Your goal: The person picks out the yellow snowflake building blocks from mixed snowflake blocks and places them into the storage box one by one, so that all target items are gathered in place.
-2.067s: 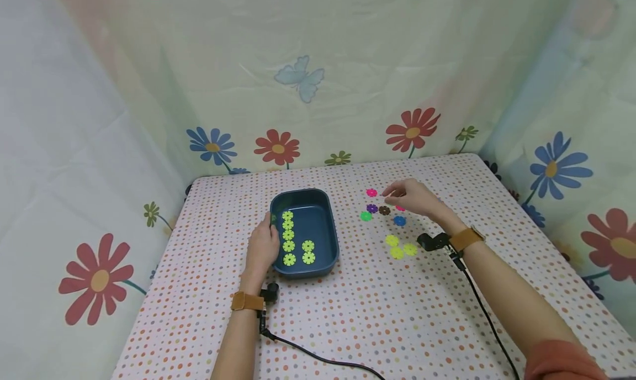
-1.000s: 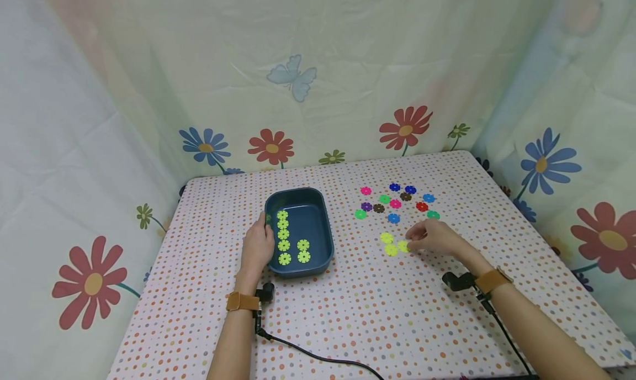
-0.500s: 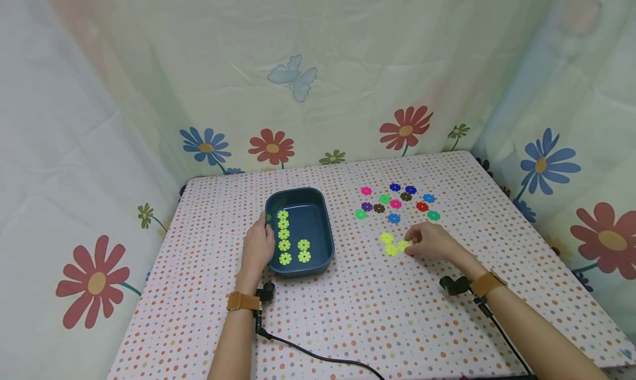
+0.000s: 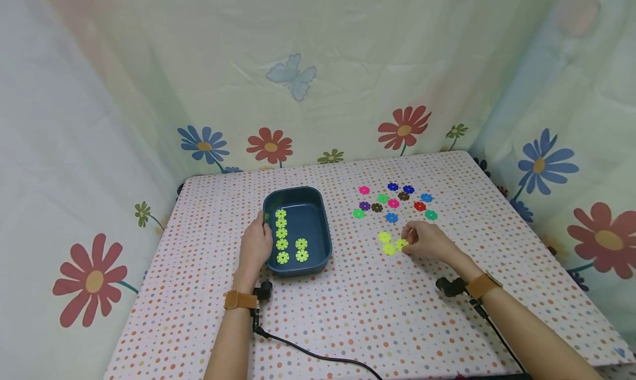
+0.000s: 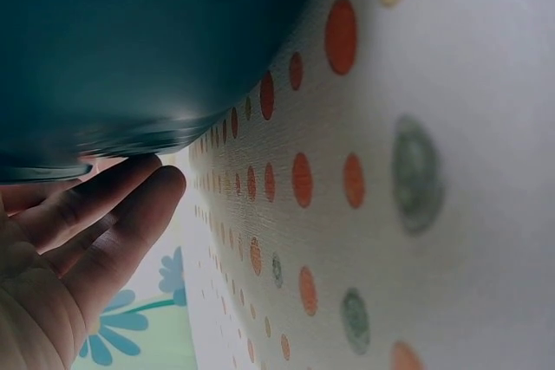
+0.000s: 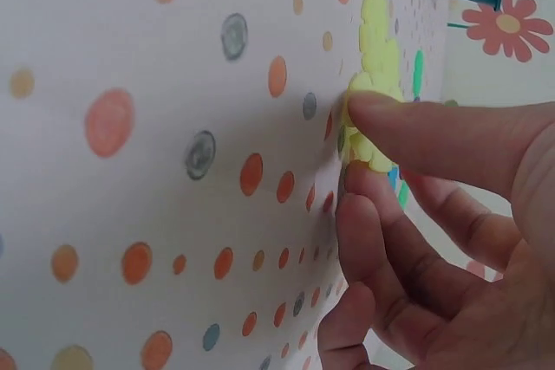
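My left hand [image 4: 255,244] holds the left rim of a dark blue rectangular tray [image 4: 325,225]; in the left wrist view its fingers [image 5: 130,231] lie against the tray's outer wall [image 5: 130,49]. Inside the tray are several yellow flower-shaped discs, a column of them [image 4: 281,233] on the left and two [image 4: 301,249] nearer the middle. To the right, my right hand [image 4: 428,241] pinches the edge of a yellow flower-shaped disc [image 4: 401,244] at the tabletop, thumb and fingertips on it in the right wrist view [image 6: 368,149]. Two more yellow discs [image 4: 386,243] lie touching or close beside it.
Behind the yellow discs lies a loose group of pink, blue, brown, purple, red and green discs [image 4: 393,203]. A dotted cloth [image 4: 348,313] covers the table. Flowered curtains [image 4: 348,93] stand at the back and sides. A black cable [image 4: 318,357] trails from each wrist camera.
My right hand came back from the coloured discs toward me to the yellow ones and now pinches one. The left hand stays on the tray, and the view has shifted slightly.
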`<state>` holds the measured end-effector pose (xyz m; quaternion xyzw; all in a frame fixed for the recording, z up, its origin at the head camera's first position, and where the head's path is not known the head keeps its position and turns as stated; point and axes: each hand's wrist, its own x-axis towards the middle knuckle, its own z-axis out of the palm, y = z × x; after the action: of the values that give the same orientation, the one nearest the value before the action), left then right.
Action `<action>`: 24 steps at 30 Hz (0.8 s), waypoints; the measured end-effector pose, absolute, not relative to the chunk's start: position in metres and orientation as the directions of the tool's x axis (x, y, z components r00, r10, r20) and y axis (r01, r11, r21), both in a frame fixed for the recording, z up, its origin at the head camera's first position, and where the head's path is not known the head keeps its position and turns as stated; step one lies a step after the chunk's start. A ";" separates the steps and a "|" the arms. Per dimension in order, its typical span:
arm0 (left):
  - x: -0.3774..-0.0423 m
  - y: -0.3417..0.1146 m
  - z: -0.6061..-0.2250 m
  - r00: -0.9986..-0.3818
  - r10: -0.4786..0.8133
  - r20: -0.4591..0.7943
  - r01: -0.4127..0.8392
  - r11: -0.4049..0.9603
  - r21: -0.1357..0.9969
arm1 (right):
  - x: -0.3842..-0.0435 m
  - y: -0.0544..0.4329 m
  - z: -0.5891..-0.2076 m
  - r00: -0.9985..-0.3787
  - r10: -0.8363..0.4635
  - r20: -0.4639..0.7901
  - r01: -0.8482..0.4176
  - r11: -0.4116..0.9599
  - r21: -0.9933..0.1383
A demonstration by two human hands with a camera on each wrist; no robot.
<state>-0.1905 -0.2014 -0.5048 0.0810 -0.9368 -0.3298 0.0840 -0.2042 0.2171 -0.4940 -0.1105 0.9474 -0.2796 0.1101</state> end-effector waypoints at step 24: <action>-0.189 -0.201 -0.503 -0.973 -0.213 0.088 -0.112 0.770 0.628 | -0.235 0.199 -0.454 -0.931 -0.324 -0.170 -0.110 0.692 -0.714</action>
<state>-0.1894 -0.2009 -0.5029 0.0865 -0.9377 -0.3276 0.0772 -0.2354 0.1995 -0.4542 -0.1193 0.9086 -0.3739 0.1428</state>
